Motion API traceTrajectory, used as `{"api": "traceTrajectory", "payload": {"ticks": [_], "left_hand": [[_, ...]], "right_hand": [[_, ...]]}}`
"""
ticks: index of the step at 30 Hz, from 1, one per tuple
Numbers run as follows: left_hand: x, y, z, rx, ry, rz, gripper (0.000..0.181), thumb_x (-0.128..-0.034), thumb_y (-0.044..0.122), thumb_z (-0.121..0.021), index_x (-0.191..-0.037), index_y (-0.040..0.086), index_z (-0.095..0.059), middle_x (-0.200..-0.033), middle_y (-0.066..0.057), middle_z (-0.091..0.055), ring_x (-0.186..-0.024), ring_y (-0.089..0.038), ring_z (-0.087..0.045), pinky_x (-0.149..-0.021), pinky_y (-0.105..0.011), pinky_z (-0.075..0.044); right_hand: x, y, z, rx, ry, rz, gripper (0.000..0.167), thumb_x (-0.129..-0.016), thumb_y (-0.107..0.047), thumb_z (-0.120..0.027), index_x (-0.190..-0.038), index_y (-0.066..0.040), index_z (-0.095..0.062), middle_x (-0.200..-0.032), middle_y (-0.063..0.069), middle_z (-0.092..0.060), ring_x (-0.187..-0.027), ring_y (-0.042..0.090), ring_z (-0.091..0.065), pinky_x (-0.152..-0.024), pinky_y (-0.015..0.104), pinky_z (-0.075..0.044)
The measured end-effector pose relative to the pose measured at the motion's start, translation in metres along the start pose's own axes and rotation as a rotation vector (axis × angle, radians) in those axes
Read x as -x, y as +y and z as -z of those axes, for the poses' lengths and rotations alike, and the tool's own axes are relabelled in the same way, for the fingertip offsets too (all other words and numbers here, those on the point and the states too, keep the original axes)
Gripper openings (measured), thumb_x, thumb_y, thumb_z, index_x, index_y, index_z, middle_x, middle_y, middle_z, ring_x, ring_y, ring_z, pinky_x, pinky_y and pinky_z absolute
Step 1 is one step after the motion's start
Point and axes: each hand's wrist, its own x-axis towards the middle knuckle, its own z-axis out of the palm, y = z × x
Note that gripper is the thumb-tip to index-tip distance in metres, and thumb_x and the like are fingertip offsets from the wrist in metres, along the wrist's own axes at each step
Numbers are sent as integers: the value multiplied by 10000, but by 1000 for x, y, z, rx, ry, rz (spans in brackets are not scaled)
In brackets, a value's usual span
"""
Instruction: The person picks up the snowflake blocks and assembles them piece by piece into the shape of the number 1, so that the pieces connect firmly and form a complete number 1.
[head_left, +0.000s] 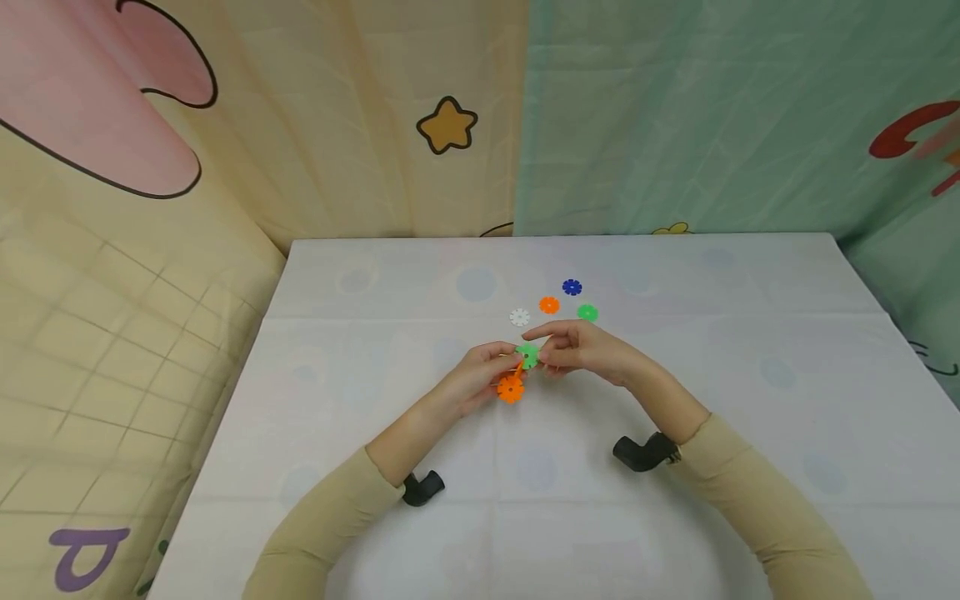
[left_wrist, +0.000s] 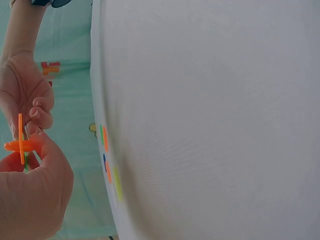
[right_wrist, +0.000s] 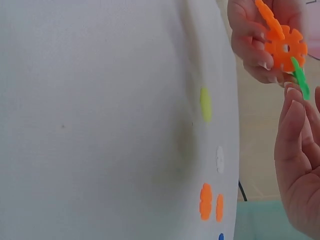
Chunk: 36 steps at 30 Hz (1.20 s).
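My left hand [head_left: 477, 379] pinches a small joined piece made of notched plastic flower discs. One orange disc [head_left: 511, 388] faces the head camera below the fingers. The right wrist view shows a second orange disc [right_wrist: 270, 19] set edge-on into a flat orange disc [right_wrist: 286, 48]. A green disc [head_left: 528, 356] stands at the upper end of the piece, between the two hands. My right hand [head_left: 588, 350] pinches its edge with thumb and fingertips, the index finger stretched out above. Fingers partly hide where the green and orange discs meet.
Loose discs lie on the white-covered table [head_left: 420, 283] beyond the hands: white [head_left: 520, 317], orange [head_left: 550, 305], blue [head_left: 572, 287] and green [head_left: 587, 312]. A yellow disc [right_wrist: 205, 105] shows in the right wrist view. Black wrist mounts [head_left: 645, 452] sit by both sleeves.
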Motion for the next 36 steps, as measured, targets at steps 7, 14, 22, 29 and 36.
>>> {"api": "traceTrajectory", "payload": {"ticks": [7, 14, 22, 29, 36], "left_hand": [[0, -4, 2, -32, 21, 7, 171, -949, 76, -517, -1061, -48, -555, -821, -25, -602, -734, -133, -569, -617, -200, -466], [0, -6, 2, -32, 20, 6, 136, -950, 76, -514, -1039, -18, -557, -821, -22, -600, -721, -120, -566, -598, -193, -460], [-1, -9, 3, -15, 7, 29, 68, -947, 57, -514, -993, 26, -553, -815, -13, -595, -712, -114, -576, -601, -185, -467], [0, -5, 2, -20, 5, 15, 53, -946, 67, -523, -982, 38, -548, -821, -23, -595, -728, -125, -569, -605, -181, -448], [5, 1, 0, -33, 16, 17, 101, -953, 86, -518, -1021, 20, -551, -838, -24, -597, -750, -132, -567, -619, -184, -439]], "right_hand": [[0, 7, 15, 3, 71, -54, 445, -898, -104, -613, -1285, 61, -470, -955, 273, -605, -881, 425, -577, -814, 400, -513], [3, 12, 40, 17, 159, -93, 449, -906, -101, -601, -1295, 66, -450, -975, 217, -626, -896, 365, -587, -796, 327, -519], [5, 13, 67, 21, 260, -132, 456, -916, -82, -581, -1320, 62, -427, -979, 164, -632, -928, 333, -570, -801, 294, -515], [-3, 21, 82, 124, 382, -258, 462, -912, -121, -596, -1322, 29, -447, -1108, 164, -527, -970, 297, -564, -865, 348, -494], [-17, 37, 84, 231, 493, -308, 420, -872, -116, -647, -1246, 29, -520, -998, 137, -533, -758, 176, -534, -664, 212, -487]]}}
